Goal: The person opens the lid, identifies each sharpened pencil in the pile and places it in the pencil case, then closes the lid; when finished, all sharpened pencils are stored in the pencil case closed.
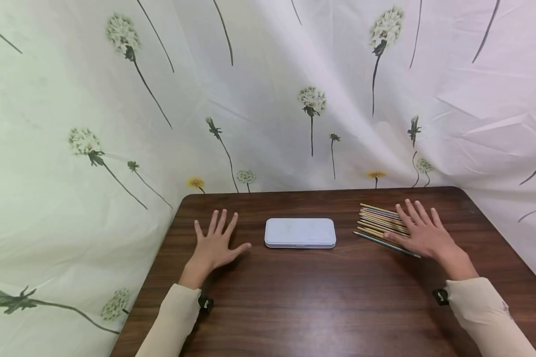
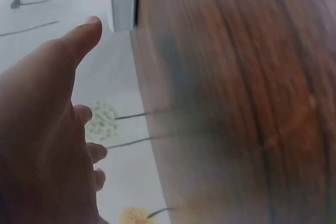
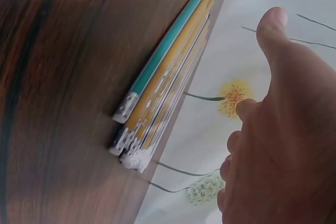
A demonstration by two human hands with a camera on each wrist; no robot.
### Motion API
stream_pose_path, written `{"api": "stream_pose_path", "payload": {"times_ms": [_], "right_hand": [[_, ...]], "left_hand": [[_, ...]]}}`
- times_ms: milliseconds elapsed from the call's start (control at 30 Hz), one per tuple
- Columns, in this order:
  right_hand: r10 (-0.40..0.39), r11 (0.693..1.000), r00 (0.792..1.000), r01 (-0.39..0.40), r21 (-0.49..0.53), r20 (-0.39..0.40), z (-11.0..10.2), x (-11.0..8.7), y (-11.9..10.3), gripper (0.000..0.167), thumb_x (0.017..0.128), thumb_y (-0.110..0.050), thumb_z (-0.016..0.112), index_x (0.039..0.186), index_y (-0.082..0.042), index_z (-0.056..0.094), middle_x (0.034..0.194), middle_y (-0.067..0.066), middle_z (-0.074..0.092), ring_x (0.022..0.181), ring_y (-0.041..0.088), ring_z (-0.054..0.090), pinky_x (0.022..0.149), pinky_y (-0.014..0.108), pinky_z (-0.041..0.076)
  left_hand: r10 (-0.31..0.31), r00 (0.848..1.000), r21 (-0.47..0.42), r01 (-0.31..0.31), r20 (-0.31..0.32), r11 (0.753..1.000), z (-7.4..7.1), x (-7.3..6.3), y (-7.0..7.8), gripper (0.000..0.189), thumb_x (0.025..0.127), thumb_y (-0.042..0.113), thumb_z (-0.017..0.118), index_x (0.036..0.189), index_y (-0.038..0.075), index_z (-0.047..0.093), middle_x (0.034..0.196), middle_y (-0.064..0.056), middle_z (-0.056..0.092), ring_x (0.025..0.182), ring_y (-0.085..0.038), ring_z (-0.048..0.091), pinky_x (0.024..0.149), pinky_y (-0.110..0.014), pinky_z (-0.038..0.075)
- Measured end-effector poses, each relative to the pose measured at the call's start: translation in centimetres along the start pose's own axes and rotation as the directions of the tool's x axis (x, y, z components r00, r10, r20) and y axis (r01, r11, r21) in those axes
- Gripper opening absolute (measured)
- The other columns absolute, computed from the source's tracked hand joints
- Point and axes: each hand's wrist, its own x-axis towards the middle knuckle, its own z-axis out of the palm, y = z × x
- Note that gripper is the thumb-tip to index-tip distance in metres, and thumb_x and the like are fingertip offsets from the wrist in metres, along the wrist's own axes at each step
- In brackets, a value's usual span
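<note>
A white, rounded pencil case (image 1: 300, 232) lies closed near the back middle of the table. To its right lies a row of several pencils (image 1: 369, 218), most of them yellow; a green pencil (image 3: 167, 51) is nearest the front. My right hand (image 1: 429, 239) is spread over the right end of the pencils, hiding part of them in the head view, and holds nothing. Left of the case, my left hand (image 1: 215, 248) is spread with its thumb pointing toward the case. Only an end of the case (image 2: 122, 3) shows in the left wrist view, beyond the thumb.
The dark wooden table (image 1: 295, 307) has its back edge against a white cloth (image 1: 259, 124) printed with dandelions. The cloth also runs along the left and right sides. Dark wrist cameras (image 1: 205, 303) sit at both cream sleeves (image 1: 171, 317).
</note>
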Motion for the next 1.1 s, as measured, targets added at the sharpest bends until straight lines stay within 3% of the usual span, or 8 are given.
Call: {"api": "stream_pose_path", "payload": {"times_ms": [133, 267, 400, 533, 733, 900, 1100], "right_hand": [[-0.035, 0.999, 0.999, 0.036, 0.013, -0.040, 0.0, 0.0, -0.7, 0.100, 0.104, -0.066, 0.054, 0.171, -0.002, 0.016, 0.175, 0.031, 0.008, 0.163, 0.053, 0.008, 0.129, 0.076, 0.009], [-0.071, 0.997, 0.990, 0.074, 0.020, -0.120, -0.4, 0.0, -2.0, 0.089, 0.106, -0.055, 0.059, 0.169, -0.001, 0.025, 0.170, 0.033, 0.029, 0.155, 0.054, 0.031, 0.121, 0.074, 0.033], [-0.073, 0.996, 0.984, 0.080, 0.041, -0.160, -0.9, 0.2, -4.0, 0.082, 0.107, -0.054, 0.059, 0.167, -0.006, 0.033, 0.159, 0.033, 0.048, 0.142, 0.054, 0.050, 0.106, 0.074, 0.049], [-0.104, 0.992, 0.976, 0.114, 0.048, -0.190, -1.3, 0.8, -6.1, 0.071, 0.107, -0.050, 0.062, 0.162, -0.009, 0.046, 0.149, 0.030, 0.060, 0.134, 0.050, 0.060, 0.099, 0.070, 0.054], [-0.227, 0.968, 0.940, 0.246, 0.048, -0.256, -1.4, 1.9, -9.5, 0.054, 0.104, -0.035, 0.070, 0.150, -0.008, 0.061, 0.143, 0.023, 0.067, 0.131, 0.044, 0.065, 0.102, 0.066, 0.056], [-0.326, 0.936, 0.912, 0.349, 0.051, -0.249, -1.1, 3.5, -12.0, 0.048, 0.103, -0.030, 0.073, 0.144, -0.007, 0.066, 0.141, 0.018, 0.070, 0.131, 0.042, 0.066, 0.108, 0.062, 0.055], [-0.369, 0.921, 0.914, 0.384, 0.066, -0.172, -0.7, 5.3, -14.5, 0.047, 0.103, -0.031, 0.073, 0.143, -0.005, 0.068, 0.142, 0.015, 0.070, 0.134, 0.036, 0.065, 0.111, 0.058, 0.055]], "left_hand": [[0.016, 1.000, -0.009, -0.016, 0.023, 1.000, -0.2, -0.2, 0.6, 0.097, 0.100, 0.072, 0.055, 0.173, 0.019, 0.020, 0.179, -0.017, 0.011, 0.167, -0.040, 0.008, 0.126, -0.083, 0.006], [0.039, 0.999, -0.033, -0.038, 0.018, 0.999, -0.6, -0.3, 1.6, 0.092, 0.101, 0.067, 0.058, 0.171, 0.016, 0.027, 0.176, -0.020, 0.026, 0.162, -0.040, 0.027, 0.127, -0.076, 0.025], [0.078, 0.997, -0.024, -0.078, -0.023, 0.997, -1.1, -0.4, 3.0, 0.085, 0.102, 0.062, 0.062, 0.167, 0.012, 0.038, 0.167, -0.020, 0.044, 0.150, -0.041, 0.050, 0.119, -0.067, 0.045], [0.118, 0.989, -0.026, -0.120, -0.091, 0.992, -1.3, -0.2, 4.6, 0.074, 0.102, 0.055, 0.066, 0.158, 0.009, 0.052, 0.156, -0.018, 0.059, 0.136, -0.039, 0.063, 0.107, -0.060, 0.058], [0.154, 0.977, -0.070, -0.165, -0.147, 0.984, -1.5, 0.7, 6.9, 0.057, 0.102, 0.045, 0.069, 0.146, 0.008, 0.065, 0.143, -0.014, 0.069, 0.129, -0.034, 0.069, 0.099, -0.054, 0.063], [0.172, 0.980, -0.129, -0.184, -0.098, 0.974, -1.4, 1.5, 8.2, 0.061, 0.102, 0.046, 0.069, 0.150, 0.008, 0.062, 0.151, -0.013, 0.064, 0.139, -0.032, 0.062, 0.107, -0.055, 0.059], [0.212, 0.977, -0.164, -0.213, -0.023, 0.963, -0.3, 2.8, 9.1, 0.071, 0.101, 0.048, 0.070, 0.157, 0.008, 0.053, 0.164, -0.011, 0.051, 0.153, -0.030, 0.047, 0.119, -0.053, 0.051]]}}
